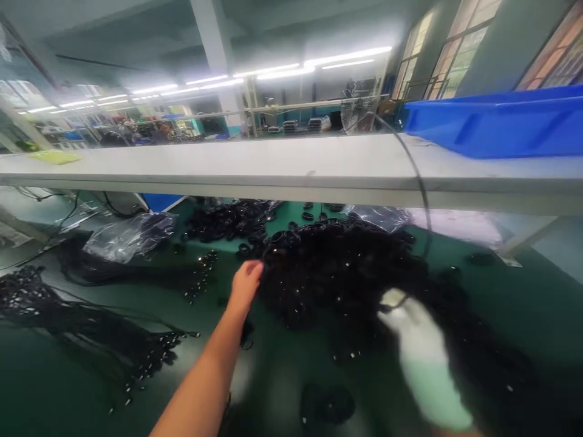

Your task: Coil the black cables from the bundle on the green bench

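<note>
Two blk cable bundles (100,328) far L on green tabletop (36,388), clear plastic bag (132,237) behind. L hand (248,276) bare, fingers curled nearly closed at L edge of big blk cable pile (328,267), mid-table; can't tell if gripping. R hand (403,309) gloved, blurred, over pile's R part, part-curled, dark strand at fingertips, hold unclear. Blue bin (496,124) upper R, on white shelf (228,161).

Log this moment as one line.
Left hand: at left edge of black pile | right hand: gloved, blurred, over pile, grip unclear | blue bin: on white shelf
</note>
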Available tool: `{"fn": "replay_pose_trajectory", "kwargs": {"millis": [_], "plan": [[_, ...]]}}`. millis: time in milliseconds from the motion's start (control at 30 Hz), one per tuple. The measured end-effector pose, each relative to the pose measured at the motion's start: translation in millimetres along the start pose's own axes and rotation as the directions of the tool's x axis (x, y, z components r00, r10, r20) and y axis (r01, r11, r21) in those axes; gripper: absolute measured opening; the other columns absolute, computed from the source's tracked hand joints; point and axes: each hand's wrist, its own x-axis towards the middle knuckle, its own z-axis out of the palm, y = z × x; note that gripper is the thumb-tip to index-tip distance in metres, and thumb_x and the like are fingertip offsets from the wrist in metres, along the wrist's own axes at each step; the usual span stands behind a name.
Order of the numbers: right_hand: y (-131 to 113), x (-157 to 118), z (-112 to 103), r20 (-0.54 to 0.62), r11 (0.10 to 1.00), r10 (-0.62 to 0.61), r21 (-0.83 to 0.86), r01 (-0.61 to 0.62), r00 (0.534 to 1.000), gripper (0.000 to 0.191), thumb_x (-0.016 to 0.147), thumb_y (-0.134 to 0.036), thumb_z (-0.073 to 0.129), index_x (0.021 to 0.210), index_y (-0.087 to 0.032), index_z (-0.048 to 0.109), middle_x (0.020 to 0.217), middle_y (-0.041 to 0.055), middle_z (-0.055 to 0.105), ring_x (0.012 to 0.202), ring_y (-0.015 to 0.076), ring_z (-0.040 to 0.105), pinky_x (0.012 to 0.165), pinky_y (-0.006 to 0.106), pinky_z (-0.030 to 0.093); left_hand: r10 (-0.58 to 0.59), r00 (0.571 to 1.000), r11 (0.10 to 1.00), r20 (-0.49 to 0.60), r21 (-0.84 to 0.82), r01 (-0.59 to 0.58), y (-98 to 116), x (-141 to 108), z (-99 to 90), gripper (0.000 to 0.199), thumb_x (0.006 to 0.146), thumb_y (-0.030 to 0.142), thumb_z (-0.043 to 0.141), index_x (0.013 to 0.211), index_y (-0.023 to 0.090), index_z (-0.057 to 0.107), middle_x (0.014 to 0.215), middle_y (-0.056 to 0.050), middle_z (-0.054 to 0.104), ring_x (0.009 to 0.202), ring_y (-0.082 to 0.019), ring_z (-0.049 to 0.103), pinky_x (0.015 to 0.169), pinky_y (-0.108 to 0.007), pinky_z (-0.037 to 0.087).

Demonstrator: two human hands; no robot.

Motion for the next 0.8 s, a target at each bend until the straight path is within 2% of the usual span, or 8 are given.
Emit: {"fn": "replay_pose_trajectory", "kwargs": {"millis": [33,100,133,167,233,333,500,800], "plan": [[13,-27,15,0.183,0.944,0.198,0.227,-0.238,0.963,0.055,0.075,-0.042,0.066,0.121,-0.015,0.051,0.12,0.0124,0.056,0.11,0.0305,0.055,0.095,0.049,0.045,-0.079,0.997,0.997,-0.012,0.01,0.079,-23,-9,-19.6,0.029,0.084,0.032,0.056,0.105,0.013,0.058,0.113,-0.016,0.059,0.101,-0.028,0.059,0.077,-0.04,0.053],[30,-70,51,0.532,0.567,0.463,0.438,-0.698,0.709,0.083,0.067,-0.047,0.071,0.133,-0.014,0.034,0.131,0.0202,0.044,0.114,0.0364,0.053,0.088,0.05,0.05,-0.192,0.981,0.981,0.007,0.014,0.192,-62,-21,-39.0,0.036,0.079,0.034,0.062,0.105,0.01,0.058,0.109,-0.019,0.06,0.094,-0.029,0.062,0.068,-0.038,0.055],[34,-83,70,0.618,0.379,0.533,0.436,-0.817,0.577,0.093,0.066,-0.05,0.072,0.138,-0.014,0.026,0.136,0.0229,0.038,0.117,0.039,0.05,0.086,0.05,0.051,-0.226,0.974,0.974,0.014,0.007,0.226,-76,-22,-40.5,0.041,0.078,0.037,0.063,0.11,0.011,0.056,0.112,-0.019,0.059,0.094,-0.028,0.062,0.067,-0.036,0.055],[36,-91,87,0.67,0.25,0.553,0.434,-0.866,0.495,0.1,0.065,-0.052,0.072,0.141,-0.017,0.018,0.14,0.0238,0.032,0.121,0.0411,0.045,0.084,0.051,0.052,-0.245,0.969,0.969,0.015,-0.002,0.245,-87,-21,-38.6,0.048,0.079,0.04,0.062,0.117,0.013,0.052,0.118,-0.019,0.056,0.098,-0.028,0.061,0.067,-0.035,0.056],[33,-93,117,0.684,0.114,0.586,0.46,-0.88,0.434,0.108,0.064,-0.059,0.07,0.144,-0.026,0.005,0.145,0.0225,0.021,0.128,0.043,0.036,0.082,0.053,0.052,-0.259,0.966,0.966,0.005,-0.02,0.259,-97,-10,-30.1,0.063,0.079,0.048,0.06,0.132,0.021,0.039,0.133,-0.018,0.044,0.109,-0.029,0.056,0.068,-0.034,0.056],[28,-87,149,0.643,0.092,0.612,0.52,-0.849,0.46,0.108,0.064,-0.066,0.066,0.143,-0.032,0.0,0.147,0.0192,0.016,0.133,0.0413,0.027,0.082,0.055,0.051,-0.264,0.964,0.964,0.001,-0.035,0.264,-97,13,-17.5,0.083,0.073,0.056,0.064,0.141,0.031,0.024,0.145,-0.016,0.029,0.119,-0.035,0.047,0.066,-0.038,0.057],[22,-75,193,0.558,0.24,0.61,0.546,-0.803,0.562,0.102,0.069,-0.076,0.05,0.142,-0.023,0.002,0.146,0.0206,0.018,0.132,0.0334,0.034,0.083,0.049,0.052,-0.246,0.969,0.966,0.002,-0.087,0.245,-95,34,5.4,0.088,0.072,0.064,0.059,0.143,0.035,0.015,0.147,-0.013,0.024,0.12,-0.031,0.048,0.065,-0.034,0.057],[11,-9,250,0.537,0.595,0.333,0.518,-0.615,0.775,0.076,0.078,-0.077,0.019,0.136,-0.029,0.03,0.134,0.0109,0.044,0.119,0.0268,0.051,0.087,0.051,0.05,-0.133,0.991,0.98,0.029,-0.148,0.135,-69,98,32.6,0.093,0.07,0.059,0.066,0.143,0.029,0.017,0.135,-0.014,0.045,0.11,-0.024,0.058,0.079,-0.033,0.053]]}}
